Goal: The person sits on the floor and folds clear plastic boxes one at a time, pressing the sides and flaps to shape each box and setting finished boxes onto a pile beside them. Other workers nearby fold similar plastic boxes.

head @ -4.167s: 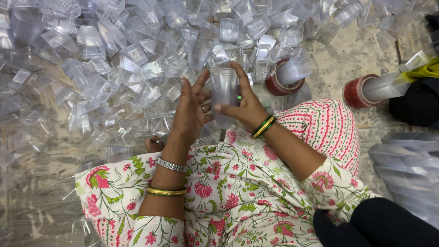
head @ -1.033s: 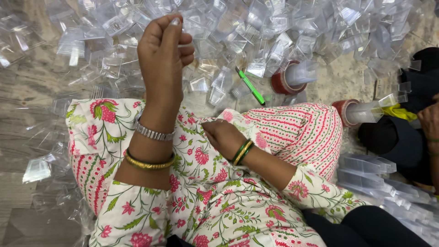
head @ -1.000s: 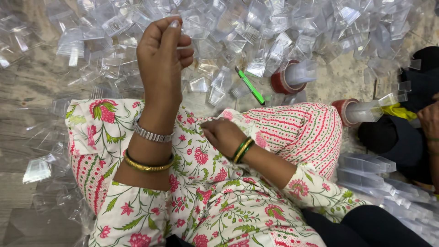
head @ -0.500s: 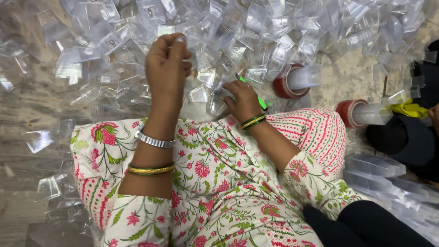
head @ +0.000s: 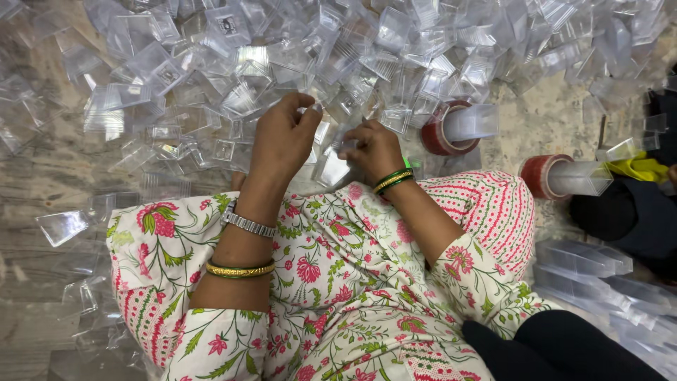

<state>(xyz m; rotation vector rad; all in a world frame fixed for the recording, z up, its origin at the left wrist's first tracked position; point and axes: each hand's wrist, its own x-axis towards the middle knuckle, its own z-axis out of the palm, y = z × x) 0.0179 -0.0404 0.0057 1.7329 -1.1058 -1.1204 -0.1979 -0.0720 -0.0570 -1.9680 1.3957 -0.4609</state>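
Far left: loose clear plastic pieces (head: 62, 226) lie scattered on the worn floor (head: 42, 176), apart from the main heap. Nothing sorted or stacked on that side as far as the view shows.

Centre: the heap of clear plastic boxes (head: 338, 56) spreads across the whole top of the view, and it is large. By my reading most of the work is still ahead of you.

Your left hand (head: 282, 137) sits at the near edge of the heap, fingers curled and drawn together, tips pressed down among the boxes. It seems to pinch something small, but what exactly is hidden by the fingers; I cannot tell.

Your right hand (head: 374, 148) is just beside it, fingers bent inward around a clear plastic box (head: 331, 169) that rests at the heap's edge above your knee. The grip is loosely closed, not spread.

Right: two tape rolls (head: 444, 130), each with a clear box stuck in its core, stand on the floor. Farther right, stacked clear boxes (head: 585, 261) lie in rows beside your leg, likely the finished share, small against the heap.
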